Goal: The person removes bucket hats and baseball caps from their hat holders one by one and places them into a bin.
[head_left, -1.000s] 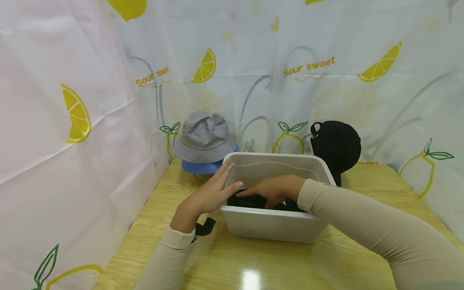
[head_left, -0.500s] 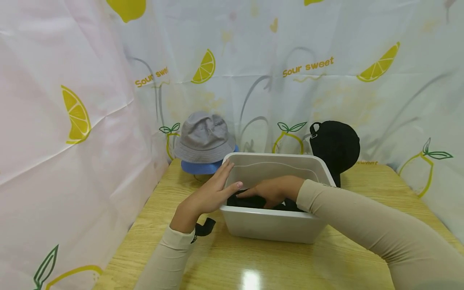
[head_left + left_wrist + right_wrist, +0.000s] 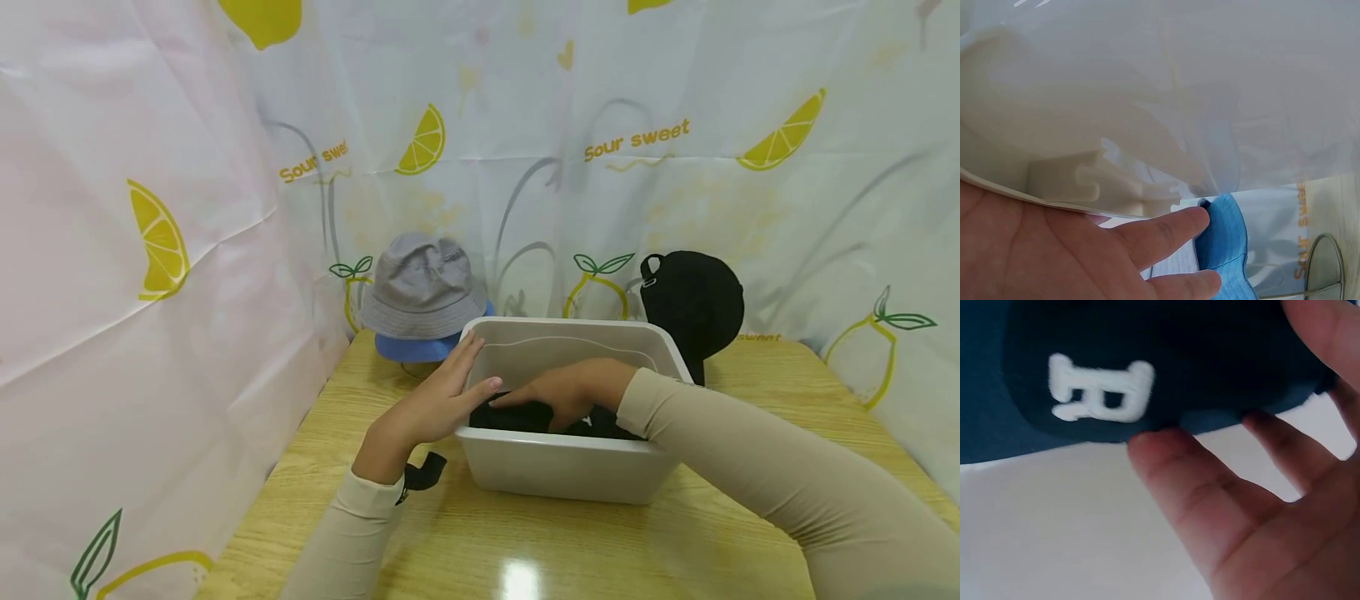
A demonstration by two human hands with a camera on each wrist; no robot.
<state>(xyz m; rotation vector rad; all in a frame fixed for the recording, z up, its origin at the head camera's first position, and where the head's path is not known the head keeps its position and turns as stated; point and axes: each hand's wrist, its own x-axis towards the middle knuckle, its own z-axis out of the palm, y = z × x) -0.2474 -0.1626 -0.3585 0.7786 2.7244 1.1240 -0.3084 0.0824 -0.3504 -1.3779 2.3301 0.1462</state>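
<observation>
A white plastic bin (image 3: pixel 555 471) stands on the table. My left hand (image 3: pixel 429 406) rests against its left rim with the fingers straight. The left wrist view shows that palm along the bin's edge. My right hand (image 3: pixel 576 390) reaches inside and grips a dark cap (image 3: pixel 513 414). A white letter R (image 3: pixel 1102 390) marks the cap in the right wrist view. There, the fingertips meet the cap's edge and the thumb lies over it. How much more lies under the cap is hidden by the bin's front wall.
Behind the bin at left, a grey bucket hat (image 3: pixel 423 287) sits over a blue hat (image 3: pixel 412 347) on a wire stand. A black cap (image 3: pixel 697 300) is propped at the back right. The wooden table (image 3: pixel 465 550) meets a lemon-print curtain (image 3: pixel 525 100) behind.
The right hand and wrist have shifted very slightly in the bin. The left hand, bin and hats stay in place.
</observation>
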